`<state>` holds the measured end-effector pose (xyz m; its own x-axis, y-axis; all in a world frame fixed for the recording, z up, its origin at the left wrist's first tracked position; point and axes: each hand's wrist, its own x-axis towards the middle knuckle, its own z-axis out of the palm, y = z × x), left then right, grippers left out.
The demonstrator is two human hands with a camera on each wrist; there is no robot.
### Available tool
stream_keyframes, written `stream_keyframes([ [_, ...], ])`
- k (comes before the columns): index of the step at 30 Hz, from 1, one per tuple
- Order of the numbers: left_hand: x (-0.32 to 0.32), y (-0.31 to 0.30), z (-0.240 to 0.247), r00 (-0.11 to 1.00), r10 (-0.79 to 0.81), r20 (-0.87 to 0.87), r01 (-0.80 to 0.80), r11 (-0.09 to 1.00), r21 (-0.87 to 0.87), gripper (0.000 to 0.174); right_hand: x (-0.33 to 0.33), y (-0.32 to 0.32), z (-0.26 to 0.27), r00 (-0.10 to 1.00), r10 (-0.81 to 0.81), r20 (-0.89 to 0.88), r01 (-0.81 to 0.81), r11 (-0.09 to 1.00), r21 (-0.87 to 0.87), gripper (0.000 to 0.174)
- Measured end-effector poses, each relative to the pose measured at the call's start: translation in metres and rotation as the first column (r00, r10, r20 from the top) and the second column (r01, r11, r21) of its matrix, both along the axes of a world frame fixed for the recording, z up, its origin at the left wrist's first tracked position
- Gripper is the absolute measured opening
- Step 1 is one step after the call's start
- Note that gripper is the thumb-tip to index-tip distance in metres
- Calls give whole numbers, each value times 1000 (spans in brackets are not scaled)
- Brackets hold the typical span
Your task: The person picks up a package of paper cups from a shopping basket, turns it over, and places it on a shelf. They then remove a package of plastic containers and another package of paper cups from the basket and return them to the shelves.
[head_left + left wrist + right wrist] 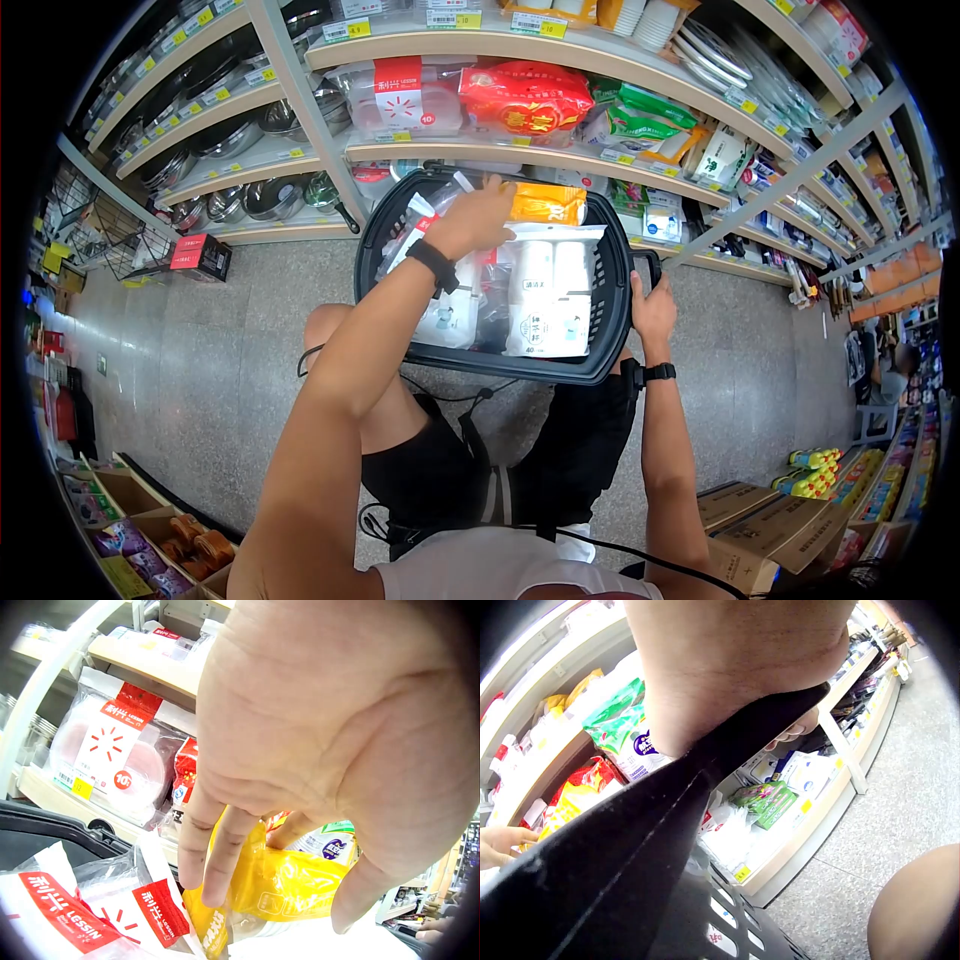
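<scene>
A dark shopping basket [495, 368] stands in front of the person's knees, filled with packaged goods. The left hand [478, 218] reaches into its far side and grips the end of a yellow plastic pack [548, 204]. In the left wrist view, fingers [221, 859] and thumb lie on either side of that yellow pack [289, 881]. White paper-roll packs [550, 298] fill the basket's near right, and red-and-white labelled packs [67, 915] lie at the left. The right hand [654, 308] holds the basket's black handle [652, 802] at the right side, with fingertips showing beyond it.
Shelves ahead bear a clear pack with a red label [405, 95], a red bag [525, 98] and a green bag [645, 118]. Metal bowls [272, 198] stand at the left. Cardboard boxes [770, 530] lie behind on the right; a small red-and-black box [200, 257] sits on the floor.
</scene>
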<state>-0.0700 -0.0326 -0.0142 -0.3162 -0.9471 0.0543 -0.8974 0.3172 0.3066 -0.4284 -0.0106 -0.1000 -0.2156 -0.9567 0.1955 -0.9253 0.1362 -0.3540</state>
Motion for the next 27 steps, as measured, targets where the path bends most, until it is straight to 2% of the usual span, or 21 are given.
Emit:
stream_keyframes([
  [17,-2,2,1,1000,-5,9,5,1000,0,76,-4,-3,-4,999,-13,38,11,998,60,87],
  [27,-3,1,2,999,-3,39,2,1000,19,77,-2,-1,-3,999,-10,37,8,999,40,86],
])
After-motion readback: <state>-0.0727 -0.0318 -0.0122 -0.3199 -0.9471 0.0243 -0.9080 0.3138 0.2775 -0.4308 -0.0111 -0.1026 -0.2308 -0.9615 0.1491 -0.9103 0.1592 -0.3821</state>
